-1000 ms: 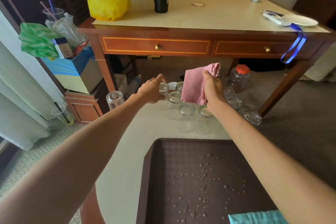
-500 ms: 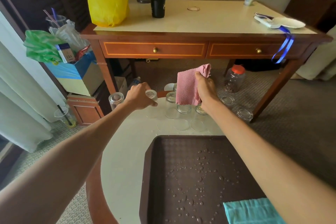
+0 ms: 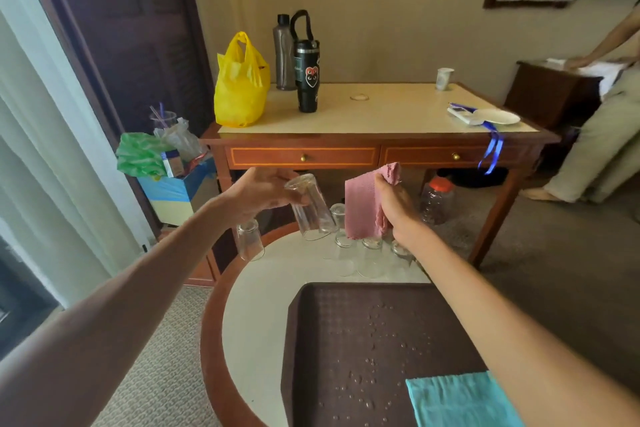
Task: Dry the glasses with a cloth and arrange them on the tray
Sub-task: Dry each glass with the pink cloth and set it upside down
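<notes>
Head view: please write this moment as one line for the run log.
left hand: holds glass raised, tilted | right hand: grips pink cloth beside it, apart | tray: water drops, no glasses yet

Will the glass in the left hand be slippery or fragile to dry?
Probably slippery: the glass is smooth and clear, and droplets on the tray hint that it is wet. Likely fragile: its walls look thin, so a knock against the standing glasses could chip it. Tall and narrow, it may tip once set down.
</notes>
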{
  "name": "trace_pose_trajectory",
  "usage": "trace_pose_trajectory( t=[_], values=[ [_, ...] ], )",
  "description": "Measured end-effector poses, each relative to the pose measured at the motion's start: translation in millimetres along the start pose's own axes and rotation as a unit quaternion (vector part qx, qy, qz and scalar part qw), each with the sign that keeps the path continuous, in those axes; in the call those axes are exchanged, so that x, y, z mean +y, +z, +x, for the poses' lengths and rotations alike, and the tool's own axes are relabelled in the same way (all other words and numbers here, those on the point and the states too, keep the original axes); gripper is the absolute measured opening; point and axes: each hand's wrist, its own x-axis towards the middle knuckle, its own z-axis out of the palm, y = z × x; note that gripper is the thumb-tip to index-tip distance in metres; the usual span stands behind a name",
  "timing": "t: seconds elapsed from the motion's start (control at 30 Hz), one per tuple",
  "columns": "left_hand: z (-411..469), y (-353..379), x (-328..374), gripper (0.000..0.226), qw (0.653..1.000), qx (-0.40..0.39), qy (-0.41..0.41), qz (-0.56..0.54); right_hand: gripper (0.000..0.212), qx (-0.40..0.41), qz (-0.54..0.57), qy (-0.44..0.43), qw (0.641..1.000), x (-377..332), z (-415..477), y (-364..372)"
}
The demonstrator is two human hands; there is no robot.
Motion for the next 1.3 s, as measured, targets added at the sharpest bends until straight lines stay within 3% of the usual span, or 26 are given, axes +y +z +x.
trace_pose_trajectory(
  t=[0.23, 0.37, 0.5, 0.7, 0.9, 1.0, 1.03, 1.17, 1.27, 1.3],
  values=[
    [-58.6, 12.0, 66.4, 0.063, 0.989, -0.05, 0.024, -0.135, 0.054, -0.074, -0.032, -0.065, 0.995, -32.3, -63.2, -29.5],
    [-78.4, 25.6, 84.7, 0.052, 0.99, -0.031, 0.025, -0.134, 0.06, -0.099, -0.021, -0.077, 0.992, -45.3, -90.1, -41.5],
    [-88.3, 37.4, 98.6, 0.025, 0.986, -0.018, 0.032, -0.162, 0.053, -0.098, 0.007, -0.065, 0.993, -47.1, -96.7, -46.1],
    [-96.5, 50.9, 107.4, 0.026, 0.978, -0.033, 0.019, -0.205, 0.036, -0.125, 0.055, -0.029, 0.99, -51.4, -101.8, -42.4],
    [-96.9, 71.8, 106.3, 0.038, 0.97, -0.04, 0.012, -0.238, 0.078, -0.11, 0.057, -0.036, 0.992, -49.2, -104.9, -27.0],
    [-92.7, 77.1, 107.8, 0.042, 0.978, -0.009, 0.02, -0.207, 0.135, -0.126, 0.061, -0.023, 0.99, -27.2, -69.1, -16.7],
    [-91.6, 78.9, 109.0, 0.045, 0.982, 0.004, 0.026, -0.186, 0.145, -0.136, 0.073, -0.02, 0.988, -20.6, -57.9, -13.8],
    [-91.3, 89.8, 115.4, 0.043, 0.994, 0.067, 0.056, -0.064, 0.141, -0.125, 0.124, -0.031, 0.984, -25.8, -61.9, -13.3],
    [-92.6, 99.1, 114.7, 0.04, 0.994, 0.079, 0.044, -0.062, 0.12, -0.125, 0.171, -0.052, 0.976, -30.6, -63.1, -16.6],
    [-93.0, 101.7, 113.0, 0.043, 0.992, 0.09, 0.046, -0.07, 0.121, -0.122, 0.188, -0.048, 0.973, -34.6, -67.7, -18.6]
  ],
)
